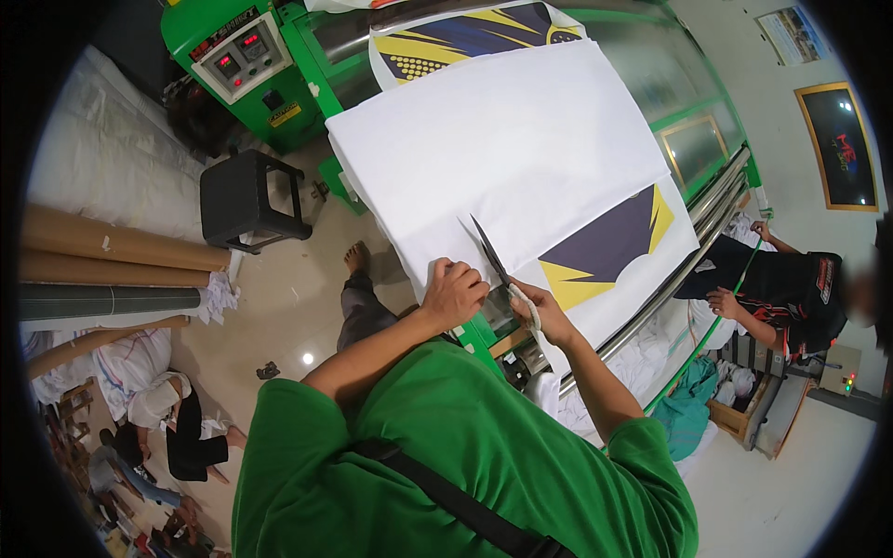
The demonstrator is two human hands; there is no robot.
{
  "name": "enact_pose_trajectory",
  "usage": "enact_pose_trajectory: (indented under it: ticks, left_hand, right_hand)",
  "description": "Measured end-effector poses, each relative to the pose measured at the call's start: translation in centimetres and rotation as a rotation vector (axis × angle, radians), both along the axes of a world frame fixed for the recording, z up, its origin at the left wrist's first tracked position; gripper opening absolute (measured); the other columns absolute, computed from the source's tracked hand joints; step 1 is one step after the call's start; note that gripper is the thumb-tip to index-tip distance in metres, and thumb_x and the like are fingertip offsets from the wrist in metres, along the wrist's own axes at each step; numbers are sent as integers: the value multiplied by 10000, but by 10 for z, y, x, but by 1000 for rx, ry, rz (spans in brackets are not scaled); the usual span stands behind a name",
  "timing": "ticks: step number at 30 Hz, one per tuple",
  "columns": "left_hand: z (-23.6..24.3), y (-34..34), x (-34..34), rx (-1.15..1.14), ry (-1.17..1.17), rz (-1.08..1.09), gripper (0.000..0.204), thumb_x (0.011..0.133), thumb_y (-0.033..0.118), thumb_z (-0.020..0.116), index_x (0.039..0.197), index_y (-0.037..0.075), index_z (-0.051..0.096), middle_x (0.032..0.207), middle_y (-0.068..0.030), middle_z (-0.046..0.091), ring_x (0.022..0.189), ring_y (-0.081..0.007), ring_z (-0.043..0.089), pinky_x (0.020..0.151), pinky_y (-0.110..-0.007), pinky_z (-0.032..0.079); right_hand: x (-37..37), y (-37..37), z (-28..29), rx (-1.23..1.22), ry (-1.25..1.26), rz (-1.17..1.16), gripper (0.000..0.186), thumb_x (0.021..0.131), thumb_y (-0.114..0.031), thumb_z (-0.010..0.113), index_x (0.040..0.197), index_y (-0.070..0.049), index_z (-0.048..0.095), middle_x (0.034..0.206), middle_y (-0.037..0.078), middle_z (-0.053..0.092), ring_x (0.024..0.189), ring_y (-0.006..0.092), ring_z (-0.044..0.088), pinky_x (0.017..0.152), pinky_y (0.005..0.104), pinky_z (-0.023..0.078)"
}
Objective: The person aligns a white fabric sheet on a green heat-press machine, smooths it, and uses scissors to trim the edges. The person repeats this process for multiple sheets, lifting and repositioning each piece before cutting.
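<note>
A large white sheet [502, 139], fabric or paper, lies over the green machine in front of me. Beneath and beside it show printed parts in dark purple and yellow [600, 246]. At the sheet's near edge, the fingers of my left hand [454, 293] are curled and pinch the edge. My right hand [547, 316] grips a pair of scissors [489, 249] by handles that look wrapped in pale material. The scissors' blades point away from me over the sheet, just right of my left fingers. Whether the blades touch the sheet I cannot tell.
A control box [237, 60] with red displays stands far left, and a black stool [251, 200] below it. Metal rollers [651, 293] run along the right. Beyond them another person [786, 293] handles dark cloth. Long rolls [121, 246] lie at left; people sit lower left.
</note>
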State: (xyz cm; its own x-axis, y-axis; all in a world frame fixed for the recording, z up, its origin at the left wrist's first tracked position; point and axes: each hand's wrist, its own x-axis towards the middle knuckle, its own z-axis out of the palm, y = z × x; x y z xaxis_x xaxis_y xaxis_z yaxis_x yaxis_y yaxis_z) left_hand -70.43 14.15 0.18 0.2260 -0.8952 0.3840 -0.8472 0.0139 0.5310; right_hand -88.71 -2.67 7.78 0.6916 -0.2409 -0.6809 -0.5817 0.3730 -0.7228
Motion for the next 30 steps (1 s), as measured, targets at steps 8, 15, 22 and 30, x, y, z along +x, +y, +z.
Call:
enact_pose_trajectory:
  ticks: [8,15,22,30]
  left_hand:
    - [-3,1,-1,-9,-23,14,131,782,227,758,888,168,710,938,11,624,1002,-215,578,952,-530,394]
    - [-3,0,-1,-29,-49,30,121,803,243,753,894,168,724,942,15,618,1015,-215,578,952,-525,389]
    - [-1,1,1,-19,-34,15,96,822,251,747,855,164,724,941,9,617,1018,-217,578,943,-525,392]
    - [5,0,2,-58,-59,41,90,846,242,736,855,163,693,896,5,600,981,-220,576,946,-530,394]
  right_hand:
    - [15,0,-10,-100,25,66,811,923,-324,851,1594,-64,475,978,-11,680,733,56,537,623,233,438]
    - [31,-4,-2,-74,2,42,811,934,-416,822,1586,-66,490,885,-42,611,692,60,502,594,233,419]
    - [47,-7,-16,-181,-8,103,787,942,-413,812,1578,-68,502,862,-37,600,684,58,494,584,242,418]
    - [62,-12,-8,-68,-34,55,776,959,-444,785,1562,-38,512,757,-68,525,632,43,462,554,226,381]
